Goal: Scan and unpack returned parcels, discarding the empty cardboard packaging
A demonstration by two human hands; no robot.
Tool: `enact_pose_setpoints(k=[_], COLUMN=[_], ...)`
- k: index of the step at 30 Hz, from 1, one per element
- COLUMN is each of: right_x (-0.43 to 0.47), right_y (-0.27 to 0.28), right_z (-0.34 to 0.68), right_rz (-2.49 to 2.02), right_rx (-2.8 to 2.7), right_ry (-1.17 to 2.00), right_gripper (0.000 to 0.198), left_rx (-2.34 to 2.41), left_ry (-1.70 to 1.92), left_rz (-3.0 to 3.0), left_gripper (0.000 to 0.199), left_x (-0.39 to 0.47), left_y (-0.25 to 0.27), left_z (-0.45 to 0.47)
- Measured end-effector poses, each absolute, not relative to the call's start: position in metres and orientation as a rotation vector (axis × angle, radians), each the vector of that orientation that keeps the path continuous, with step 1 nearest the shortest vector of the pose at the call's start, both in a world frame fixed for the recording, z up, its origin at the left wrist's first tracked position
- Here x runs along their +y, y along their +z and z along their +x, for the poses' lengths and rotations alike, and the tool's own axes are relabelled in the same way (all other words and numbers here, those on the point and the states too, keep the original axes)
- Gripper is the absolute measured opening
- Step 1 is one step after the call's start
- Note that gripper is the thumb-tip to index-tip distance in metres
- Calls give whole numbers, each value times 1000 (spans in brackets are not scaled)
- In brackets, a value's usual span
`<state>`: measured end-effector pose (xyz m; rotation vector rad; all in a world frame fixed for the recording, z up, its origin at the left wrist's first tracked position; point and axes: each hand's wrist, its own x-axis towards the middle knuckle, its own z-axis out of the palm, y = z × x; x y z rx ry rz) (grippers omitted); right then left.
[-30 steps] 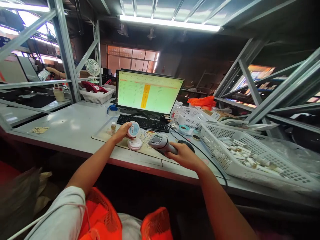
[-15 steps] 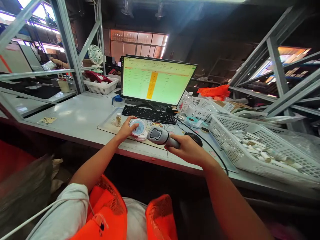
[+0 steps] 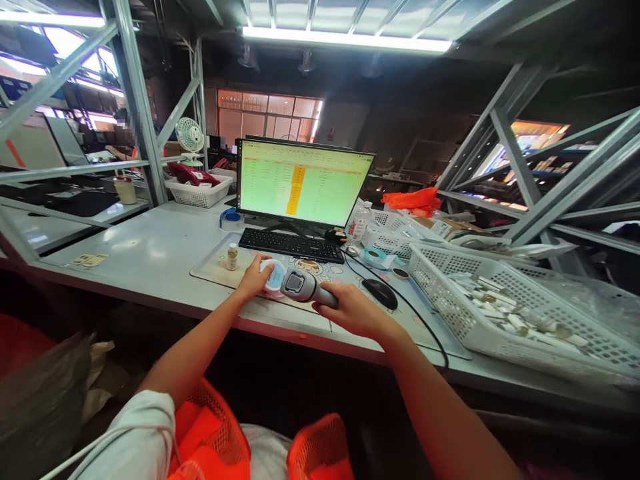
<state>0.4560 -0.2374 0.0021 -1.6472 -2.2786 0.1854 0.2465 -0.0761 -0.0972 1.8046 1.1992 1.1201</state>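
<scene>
My left hand (image 3: 256, 275) is closed on a round white jar (image 3: 274, 275) with a pale blue label, its thumb over the label. My right hand (image 3: 347, 305) grips the handle of a grey barcode scanner (image 3: 300, 285), whose head points left and hides the jar's right edge. Left of the jar, a small clear bottle (image 3: 232, 257) with a white cap stands on the desk mat (image 3: 213, 270). Behind both hands lie a black keyboard (image 3: 290, 245) and a lit monitor (image 3: 305, 183) showing a spreadsheet. A black mouse (image 3: 380, 293) rests right of my right hand.
A white basket (image 3: 445, 310) of small boxes and bottles stands at the right, near the scanner's black cable (image 3: 425, 320). Tape rolls (image 3: 375, 257) lie behind the mouse. Another white basket (image 3: 200, 193) and a fan (image 3: 190, 137) are at the back left. Metal frames (image 3: 140, 107) flank the desk.
The camera view has tilted up. The scanner head has come closer to the jar and now overlaps its right side. Both hands keep their hold, and the mouse shows more fully.
</scene>
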Motion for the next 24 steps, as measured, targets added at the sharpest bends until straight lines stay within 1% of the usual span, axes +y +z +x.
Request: enact_pose_setpoints(k=[5,9,12,14,16,18,19,21,23,24], right_x=[-234,-234,-235,-236,-236,-236,-236,-235,-235,-235], right_y=[-1,-3,-5,-6,-6,-5,-4,-4,-4,-4], right_z=[464,469,475,480,483,483,482,479,478,477], right_rz=[-1666,-1663,-1697,-1714,-1715,-1705,-1701,-1689,-1665,-1651], right_rx=[-2235,-2228,-2199,-2188,-2186,-2183,-2182,-2185,-2194,-2197], right_ry=[204,216,213,235,250,236,222,202,187,179], right_gripper=[16,18,19,18,18,19,19,19,18,18], left_rx=[1452,1493,1463,1495,1589,1663,1676,1654,1621,1595], left_ry=[1064,1080,1223,1406,1589,1548,1445,1228,1180,1206], left_rz=[1909,2029,2102,2107,2083,2044,2021,1960,1912,1895], left_gripper=[28,31,39,41,51,59,56,37,21,19], left_x=[-60,-55,-55,-51,-42,-29,-23,-14,-11,-11], left_y=[-103,-108,-101,-93,-84,-79,-78,-78,-78,-78], left_z=[252,255,242,222,199,177,169,157,152,152])
